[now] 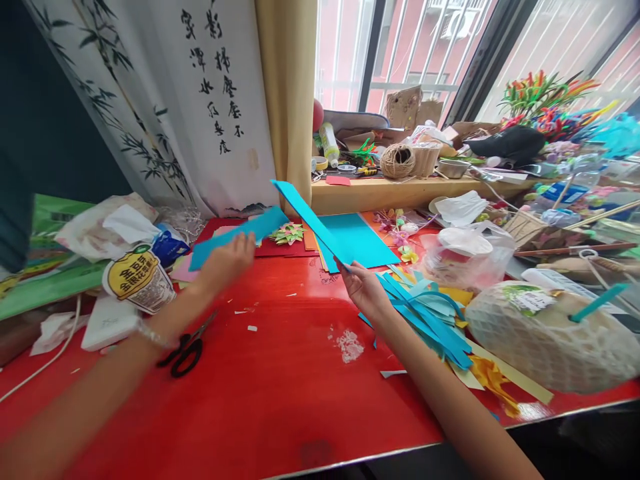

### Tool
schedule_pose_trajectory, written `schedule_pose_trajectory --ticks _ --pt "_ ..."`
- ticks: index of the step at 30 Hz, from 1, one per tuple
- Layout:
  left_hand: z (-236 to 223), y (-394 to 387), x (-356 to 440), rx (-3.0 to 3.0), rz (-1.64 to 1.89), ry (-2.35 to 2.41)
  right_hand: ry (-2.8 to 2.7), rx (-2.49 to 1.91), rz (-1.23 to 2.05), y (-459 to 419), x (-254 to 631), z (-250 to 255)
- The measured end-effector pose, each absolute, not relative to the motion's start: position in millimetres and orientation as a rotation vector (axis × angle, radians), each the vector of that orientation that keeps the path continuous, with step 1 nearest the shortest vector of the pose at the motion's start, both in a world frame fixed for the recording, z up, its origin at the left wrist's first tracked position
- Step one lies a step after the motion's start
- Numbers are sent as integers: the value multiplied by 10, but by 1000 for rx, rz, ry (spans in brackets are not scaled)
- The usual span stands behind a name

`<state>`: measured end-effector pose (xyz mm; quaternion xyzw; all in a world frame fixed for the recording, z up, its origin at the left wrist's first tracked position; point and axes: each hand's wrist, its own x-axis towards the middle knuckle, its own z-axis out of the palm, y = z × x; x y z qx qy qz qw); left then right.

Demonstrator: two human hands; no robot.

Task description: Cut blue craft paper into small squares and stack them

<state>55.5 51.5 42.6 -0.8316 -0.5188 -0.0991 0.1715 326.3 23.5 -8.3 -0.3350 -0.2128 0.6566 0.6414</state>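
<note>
Head view: paper this thin likely handles best in a light pinch, kept flat and uncreased. The right hand [367, 287] pinches the near end of a blue strip [315, 225], which slants up and leftward from the fingertips; the left hand [233, 260], blurred, grips a blue piece [225, 241], and loose strips [427, 327] lie beside the right wrist.

Head-worn view, facing forward and down, red table [280, 400] close below

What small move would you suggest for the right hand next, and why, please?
Perhaps lay the blue paper strip in the right hand on the pile of blue strips: it looks similar, the pile lies nearby, and the left hand holds another blue paper piece.
</note>
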Motion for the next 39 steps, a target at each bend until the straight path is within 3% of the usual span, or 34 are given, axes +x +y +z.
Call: schedule_pose_trajectory --ticks 3,7,13,16,18,22,27,34,37,39 --pt "59 22 799 -2477 -53 -1185 -547 -789 1491 226 3284 -40" --pt "-257 -431 939 -2521 -9 -1008 -856 -908 1559 181 3238 -65" --pt "-63 -785 833 -2555 -393 -836 -1312 -1091 1649 143 3164 -214" --pt "58 -812 675 -2392 -513 -1170 -1496 -1202 1626 143 3157 -239" --pt "39 -734 527 -2259 -390 -1522 -1655 -1343 1419 142 3155 -237" --pt "-215 -540 218 -2361 -119 -1795 -1794 -1547 952 118 3174 -210" --pt "-436 -504 79 -2414 -145 -1852 -1466 -1375 1477 76 3219 -153" --pt "-378 -468 90 -2439 -124 -1856 -1107 -1084 1903 42 3124 -96" --pt "-375 -471 101 -2436 -101 -1844 -1213 -1049 1968 15 3099 -96" --pt "-363 -482 112 -2426 -85 -1848 -1431 -1152 1821 24 3114 -120"
